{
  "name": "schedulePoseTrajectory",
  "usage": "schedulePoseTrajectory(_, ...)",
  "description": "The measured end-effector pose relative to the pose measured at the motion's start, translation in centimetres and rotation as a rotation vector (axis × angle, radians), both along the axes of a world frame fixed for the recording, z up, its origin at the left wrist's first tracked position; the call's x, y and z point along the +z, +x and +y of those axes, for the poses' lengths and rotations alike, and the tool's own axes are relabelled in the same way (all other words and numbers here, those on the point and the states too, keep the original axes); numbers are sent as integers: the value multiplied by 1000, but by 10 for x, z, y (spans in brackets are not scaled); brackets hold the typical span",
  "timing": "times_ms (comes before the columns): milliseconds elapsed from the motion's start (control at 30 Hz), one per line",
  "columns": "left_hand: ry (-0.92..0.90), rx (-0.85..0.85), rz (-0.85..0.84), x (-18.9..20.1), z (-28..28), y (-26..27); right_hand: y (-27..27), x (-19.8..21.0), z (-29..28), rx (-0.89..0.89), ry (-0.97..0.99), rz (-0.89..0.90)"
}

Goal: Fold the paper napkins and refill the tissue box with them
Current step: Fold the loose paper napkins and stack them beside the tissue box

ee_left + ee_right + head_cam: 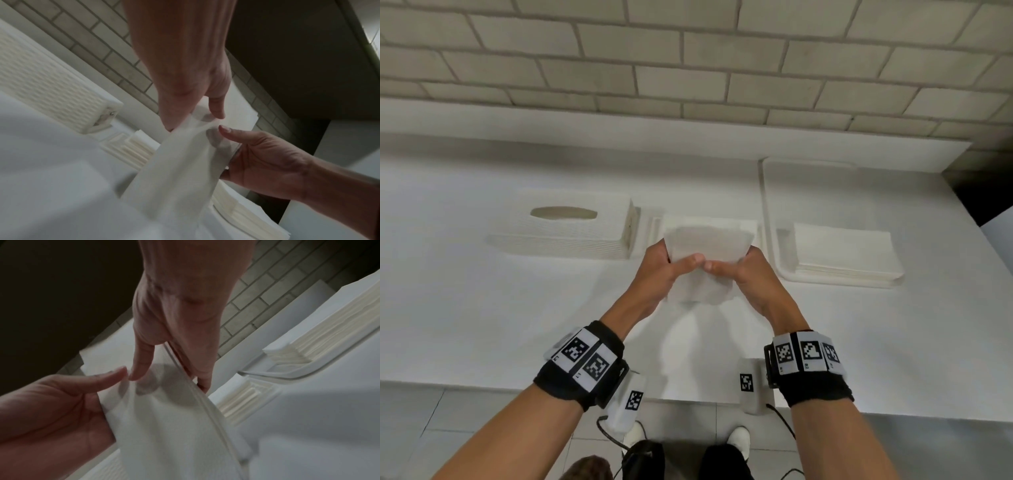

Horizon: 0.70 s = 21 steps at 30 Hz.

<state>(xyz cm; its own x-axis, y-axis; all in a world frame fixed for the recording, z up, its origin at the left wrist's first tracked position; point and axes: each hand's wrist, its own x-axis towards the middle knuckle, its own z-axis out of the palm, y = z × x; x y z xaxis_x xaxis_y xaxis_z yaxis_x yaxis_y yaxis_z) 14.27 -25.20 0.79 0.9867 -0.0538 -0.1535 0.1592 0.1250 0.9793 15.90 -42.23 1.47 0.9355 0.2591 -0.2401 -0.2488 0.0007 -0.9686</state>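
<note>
A napkin (pixel 705 253) is held in the air above the counter (pixel 482 308), between the box (pixel 565 222) on the left and the tray (pixel 770 205) on the right. The left hand (pixel 661 270) pinches its left edge and the right hand (pixel 750 274) pinches its right edge, thumbs on the near face with their tips nearly meeting at the middle. The head view shows the whole layout: the box lid with its oval slot, a low holder (pixel 650 226) just right of the box and behind the napkin, and a stack (pixel 846 253) of napkins lying in the tray. It does not show the fingers behind the sheet. The left wrist view shows the napkin hanging bent below the grip, with finger shadows showing through the paper. The right wrist view shows a folded double edge along the napkin's right side, and the right fingers (pixel 202 369) behind that edge. Both wrist views are blurred low down.
</note>
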Motion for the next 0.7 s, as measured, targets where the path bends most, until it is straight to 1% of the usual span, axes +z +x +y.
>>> schedulePoseTrajectory(133, 6, 10, 19, -7, -2, -3, -3, -4, 4, 10, 4, 7)
schedulePoseTrajectory(267, -29, 28, -26, -1, -1, -2, -2, -1, 2, -10, 39, -15)
schedulePoseTrajectory(333, -54, 11, -31, -1, 1, -2, -2, -4, 3, -13, 33, -6)
schedulePoseTrajectory(433, -12, -21, 4, -11, 1, -4, -4, -10, 6, -23, 11, 5)
schedulePoseTrajectory(533, 26, -10, 6, -19, 1, -6, -6, -12, 7, -15, 0, 7)
schedulePoseTrajectory(700, -35, -15, -41, -13, 5, -6, -8, -6, 5, -17, 48, -16)
